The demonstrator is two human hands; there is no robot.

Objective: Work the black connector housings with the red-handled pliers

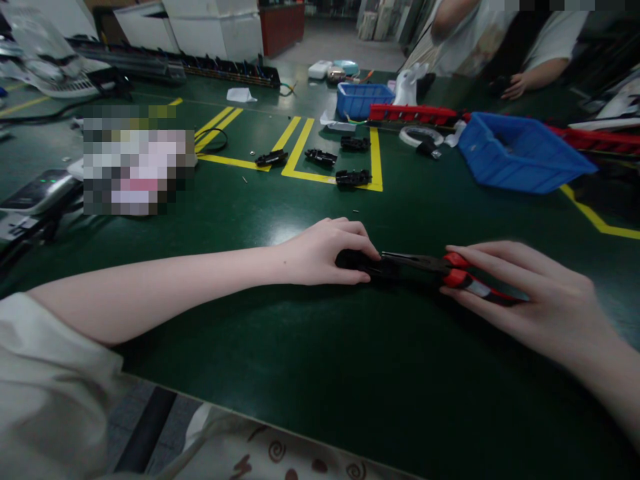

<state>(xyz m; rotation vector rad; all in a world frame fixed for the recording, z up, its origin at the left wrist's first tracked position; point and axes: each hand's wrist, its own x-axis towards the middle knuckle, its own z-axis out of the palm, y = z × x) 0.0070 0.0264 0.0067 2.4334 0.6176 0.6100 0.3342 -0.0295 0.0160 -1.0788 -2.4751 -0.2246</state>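
Note:
My left hand [345,250] is closed around a small black plastic part [383,268], pressing it against the green table. My right hand [530,287] grips a pair of long-nose pliers [453,267] with red handles. The jaws point left, and their tips are at the black part, close to my left fingertips; whether they pinch anything I cannot tell. Much of the black part is hidden under my left hand. Beyond my hands lie several similar black parts [353,177] by the yellow tape lines, and a tiny metal pin [355,211].
A blue bin [525,153] stands at the right, with a smaller blue basket [363,100] farther back. Red strips [413,114] and a roll of white tape [420,136] lie between them. A power bank [40,190] is at the left. Another person's hand [517,87] rests across the table.

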